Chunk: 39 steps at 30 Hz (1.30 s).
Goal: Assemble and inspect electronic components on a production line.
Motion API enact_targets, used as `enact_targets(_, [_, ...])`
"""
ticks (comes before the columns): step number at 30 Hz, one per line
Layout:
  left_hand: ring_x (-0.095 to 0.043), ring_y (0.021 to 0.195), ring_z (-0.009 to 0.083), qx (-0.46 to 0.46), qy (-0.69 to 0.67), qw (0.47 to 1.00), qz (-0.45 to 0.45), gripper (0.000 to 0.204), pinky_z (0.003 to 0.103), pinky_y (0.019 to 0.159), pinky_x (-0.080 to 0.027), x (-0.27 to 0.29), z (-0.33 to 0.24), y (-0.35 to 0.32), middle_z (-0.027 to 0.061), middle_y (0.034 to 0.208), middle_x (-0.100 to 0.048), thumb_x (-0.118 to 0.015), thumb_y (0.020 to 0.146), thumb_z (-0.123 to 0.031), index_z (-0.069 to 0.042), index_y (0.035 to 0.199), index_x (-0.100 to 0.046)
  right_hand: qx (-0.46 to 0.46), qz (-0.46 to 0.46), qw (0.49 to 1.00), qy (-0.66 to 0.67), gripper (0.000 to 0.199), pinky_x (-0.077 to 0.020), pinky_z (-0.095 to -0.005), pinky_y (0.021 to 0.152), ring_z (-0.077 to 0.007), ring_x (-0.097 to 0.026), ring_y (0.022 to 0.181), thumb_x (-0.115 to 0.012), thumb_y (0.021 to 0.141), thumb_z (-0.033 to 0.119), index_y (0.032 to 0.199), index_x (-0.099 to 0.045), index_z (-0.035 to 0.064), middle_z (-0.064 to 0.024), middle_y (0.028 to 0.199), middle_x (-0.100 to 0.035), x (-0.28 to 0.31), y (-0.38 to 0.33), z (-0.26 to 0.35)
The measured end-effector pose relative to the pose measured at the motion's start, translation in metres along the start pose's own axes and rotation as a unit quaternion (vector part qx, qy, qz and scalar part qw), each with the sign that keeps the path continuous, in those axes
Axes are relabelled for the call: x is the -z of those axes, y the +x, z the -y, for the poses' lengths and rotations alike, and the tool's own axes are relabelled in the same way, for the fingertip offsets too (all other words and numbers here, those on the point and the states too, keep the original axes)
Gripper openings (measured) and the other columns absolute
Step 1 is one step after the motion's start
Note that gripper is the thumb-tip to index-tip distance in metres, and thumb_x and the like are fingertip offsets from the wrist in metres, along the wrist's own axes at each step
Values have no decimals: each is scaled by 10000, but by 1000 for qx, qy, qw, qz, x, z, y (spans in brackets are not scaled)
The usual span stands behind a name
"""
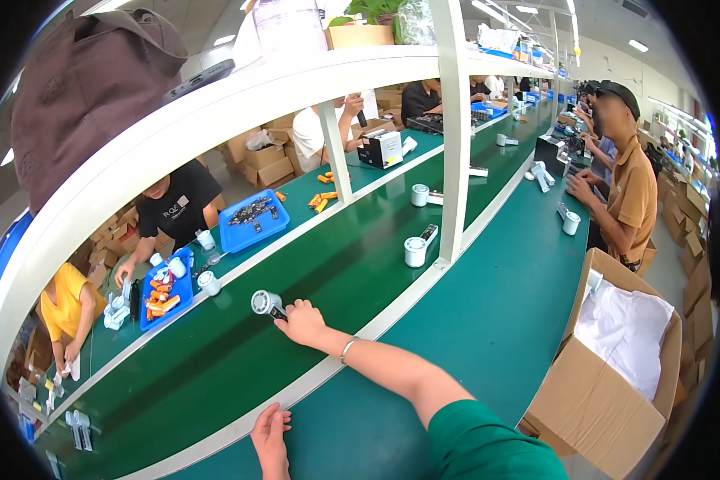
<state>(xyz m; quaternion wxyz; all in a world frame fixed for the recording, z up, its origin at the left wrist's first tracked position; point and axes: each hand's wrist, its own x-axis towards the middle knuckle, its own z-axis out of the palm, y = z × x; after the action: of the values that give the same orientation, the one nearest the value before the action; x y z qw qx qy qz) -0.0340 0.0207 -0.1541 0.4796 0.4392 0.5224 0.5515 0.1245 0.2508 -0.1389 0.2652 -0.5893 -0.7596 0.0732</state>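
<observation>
Stretched out over the dark green conveyor belt (pixel 336 296), my right hand (pixel 302 324) is closed round the dark handle of a handheld fan (pixel 266 302). The fan's round, pale grilled head points to the left, away from my fingers. My left hand (pixel 271 436) hovers by the belt's pale near rail (pixel 232 433), its fingers loosely bent and apart, with nothing in them. Farther along the belt lie two similar fans, a nearer fan (pixel 416 250) and a farther fan (pixel 421 195), their handles pointing right.
A white shelf post (pixel 454 136) rises from the near rail. Blue trays hold orange battery-like parts and small dark parts across the belt, beside several seated workers. At right, an open carton (pixel 608 400) with white lining adjoins my green worktop (pixel 472 336). A bag (pixel 96 96) rests overhead.
</observation>
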Motion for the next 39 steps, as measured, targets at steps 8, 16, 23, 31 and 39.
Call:
enact_targets(8, [-587,834,140,-8,34,999,-18,319,242,746,-472,-18,-16,-6,94,961,-641,-544,924,-173,29,1169,-568,-62,-130,911,-386,391,-377,-537,889,-321,-442,1139,-664,709,235,1053,-598,61,-165,1166,-500,122,25,-150])
enact_targets(16, [-580,810,126,-15,46,999,-14,303,232,733,-471,-17,-11,-2,85,958,-642,-545,924,-164,20,1162,-580,-98,139,887,-429,361,-462,-569,786,-363,-445,1145,-620,785,206,1127,-632,90,-162,1244,-489,143,9,-223])
enact_targets(23, [-575,828,130,-17,49,998,-32,288,232,739,-466,-12,-10,-6,85,960,-635,-540,923,-139,10,1166,-584,40,-18,980,-196,397,-529,-384,722,-307,-618,873,-682,669,339,908,-616,29,-155,922,-618,186,-5,-125])
enact_targets(31, [-507,1047,209,-193,41,980,6,851,253,791,-451,-49,-28,-42,149,1245,-473,-646,792,-44,-47,1446,-101,127,161,958,199,569,-509,-410,668,-362,-632,750,-644,715,508,915,-568,-20,-221,793,-631,168,-104,27])
enact_targets(39, [-512,1082,218,-188,-67,972,-127,965,358,920,-440,-51,-44,-52,98,1195,-454,-815,618,-48,-56,1386,-231,128,207,860,449,543,-475,-342,754,-250,-588,901,-596,853,394,1171,-477,-30,-152,971,-582,95,-168,85])
